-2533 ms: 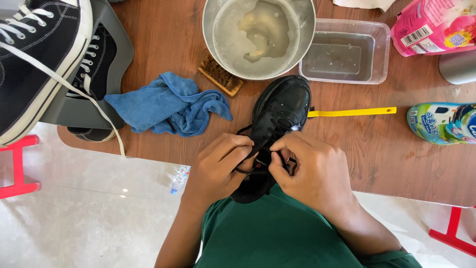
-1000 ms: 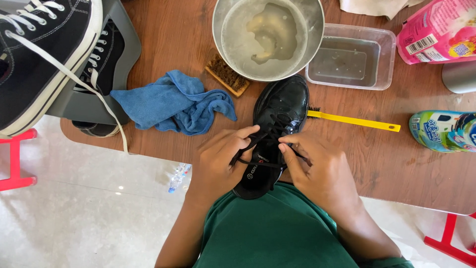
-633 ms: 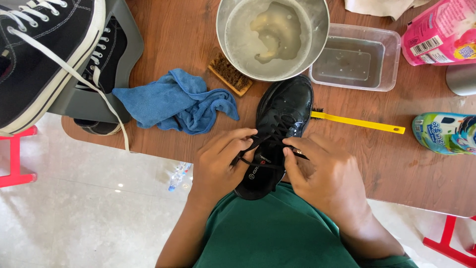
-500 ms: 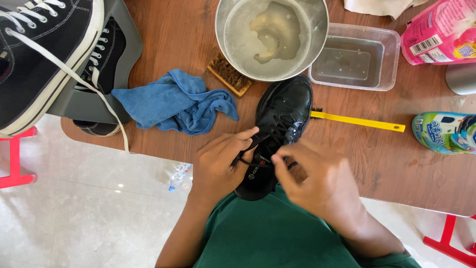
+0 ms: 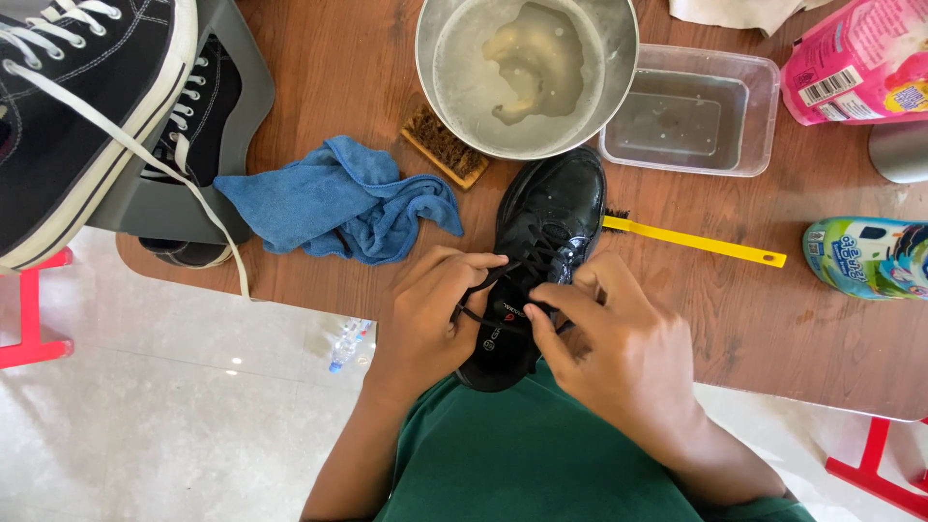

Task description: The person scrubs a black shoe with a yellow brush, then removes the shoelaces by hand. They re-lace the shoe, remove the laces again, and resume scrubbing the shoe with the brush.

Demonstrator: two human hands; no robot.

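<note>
A person in a green top works the laces of a glossy black shoe (image 5: 541,251) at the near edge of a wooden table (image 5: 822,338), its heel overhanging toward the lap; the left hand (image 5: 430,314) pinches a black lace (image 5: 480,285) between thumb and fingertips, while the right hand (image 5: 619,353) closes its fingers on the lacing at the tongue; the shoe looks wet and already cleaned, and the lacing seems about half done, with the upper eyelets and the knot apparently left. Behind the toe stands a metal bowl (image 5: 619,58) of murky water, a wooden brush (image 5: 445,145) at its left and a clear plastic tub (image 5: 764,87) at its right; a yellow-handled brush (image 5: 696,242) lies just right of the shoe, a crumpled blue cloth (image 5: 329,198) to its left; black canvas sneakers (image 5: 87,106) with white laces sit on a grey rack (image 5: 232,87) at the far left corner; a pink pouch (image 5: 860,58) and a bottle (image 5: 865,256) lie by the right edge. Below, a pale glossy tiled floor (image 5: 145,425) and red stool legs (image 5: 29,338).
</note>
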